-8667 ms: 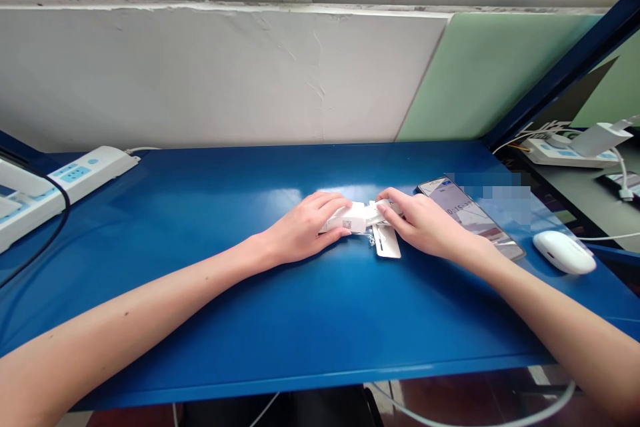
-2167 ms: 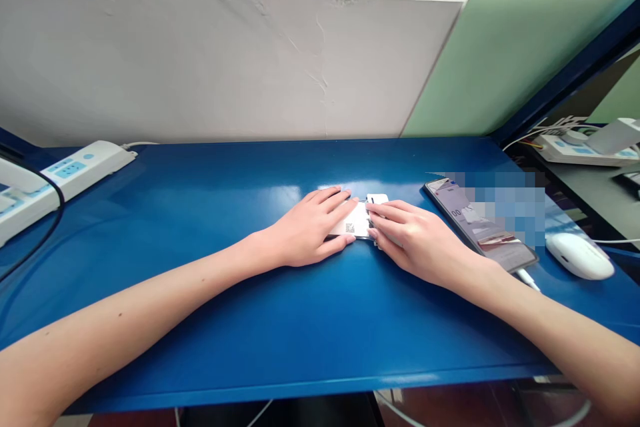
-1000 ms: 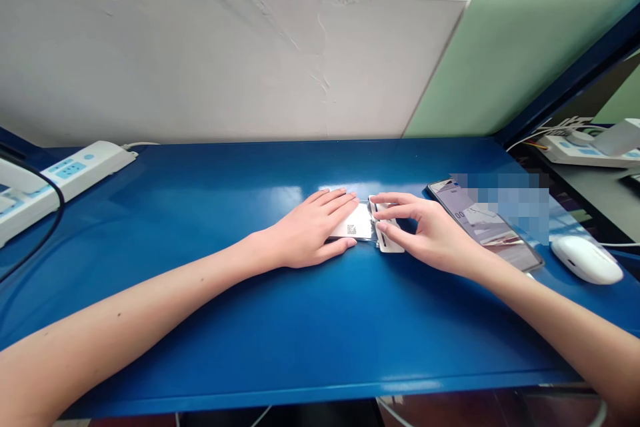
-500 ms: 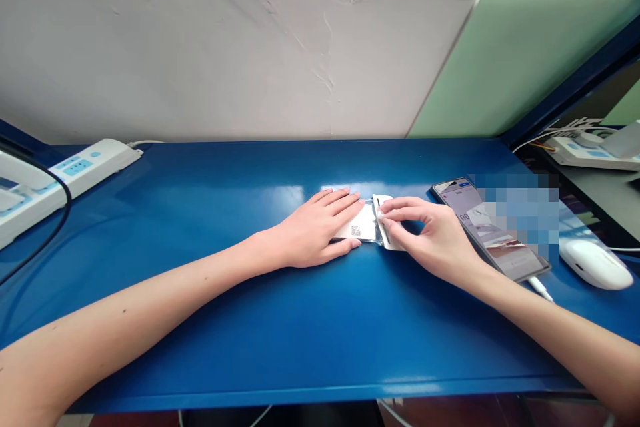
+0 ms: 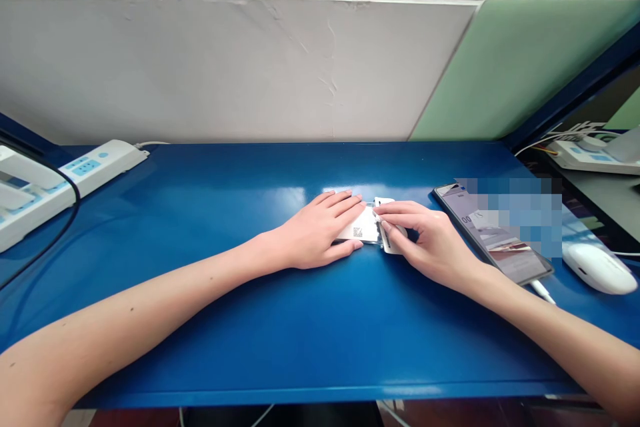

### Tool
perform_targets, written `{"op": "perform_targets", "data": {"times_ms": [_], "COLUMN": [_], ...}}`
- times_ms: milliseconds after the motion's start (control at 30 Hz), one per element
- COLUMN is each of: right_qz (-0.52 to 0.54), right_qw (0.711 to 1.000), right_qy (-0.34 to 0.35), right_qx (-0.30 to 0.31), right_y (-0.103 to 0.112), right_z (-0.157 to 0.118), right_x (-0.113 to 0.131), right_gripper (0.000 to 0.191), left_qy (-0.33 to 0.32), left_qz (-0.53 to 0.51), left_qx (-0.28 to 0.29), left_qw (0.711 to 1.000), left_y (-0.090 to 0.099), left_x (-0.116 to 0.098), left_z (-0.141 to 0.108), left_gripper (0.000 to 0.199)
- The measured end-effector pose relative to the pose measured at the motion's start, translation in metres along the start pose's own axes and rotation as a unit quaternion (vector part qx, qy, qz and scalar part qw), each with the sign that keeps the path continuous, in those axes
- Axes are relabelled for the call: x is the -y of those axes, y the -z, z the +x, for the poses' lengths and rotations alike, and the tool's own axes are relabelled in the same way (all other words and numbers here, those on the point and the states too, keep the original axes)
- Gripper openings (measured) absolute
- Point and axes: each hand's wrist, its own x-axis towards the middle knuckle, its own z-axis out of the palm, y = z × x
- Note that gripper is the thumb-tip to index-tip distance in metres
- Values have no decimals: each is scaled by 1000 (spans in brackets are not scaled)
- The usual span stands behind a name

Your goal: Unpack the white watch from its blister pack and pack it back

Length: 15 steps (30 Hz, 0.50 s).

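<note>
Left hand (image 5: 310,233) laid flat, fingers long and slightly spread, covering much of a white packet (image 5: 368,227); thumb along its near edge. Not a closed grasp: it bears on the packet from above. Packet lies on the blue table (image 5: 280,333), between the two hands, printed code (image 5: 358,232) facing up. Right hand (image 5: 433,240) narrow, thumb and forefinger brought together on a small white bit (image 5: 379,217), just where the packet meets a white card (image 5: 395,246) with dark slots. What the bit belongs to cannot be told; fingers hide the join.

Handling, judged by eye: packet probably light, with a fairly stiff body. Glossy film at the card end looks thin and soft, likely to crease or tear under a hard pull. Table top shiny, so a light packet may slide if not held down. Best hold: broad pressure on the body, or a grip across its two long edges; at the card end, a fingertip pinch close to the join. Card looks thin and may bend if taken by a corner.

Surroundings: phone (image 5: 525,260) beyond the right wrist, white plug (image 5: 543,291) at its near end; rounded white case (image 5: 600,269) farther right; power strip (image 5: 117,160) at far left
</note>
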Motion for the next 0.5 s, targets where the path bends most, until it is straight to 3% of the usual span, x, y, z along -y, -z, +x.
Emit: {"op": "perform_targets", "data": {"times_ms": [167, 500], "right_qz": [-58, -67], "right_qw": [996, 994], "right_qy": [65, 81], "right_qx": [30, 43], "right_y": [-1, 0], "right_z": [-2, -2], "right_x": [3, -1], "right_gripper": [26, 33], "left_qy": [2, -3], "left_qz": [0, -4], "left_qx": [1, -5], "left_qw": [1000, 1000], "left_y": [0, -1], "left_x": [0, 0], "left_z": [0, 0], "left_gripper": [66, 64]}}
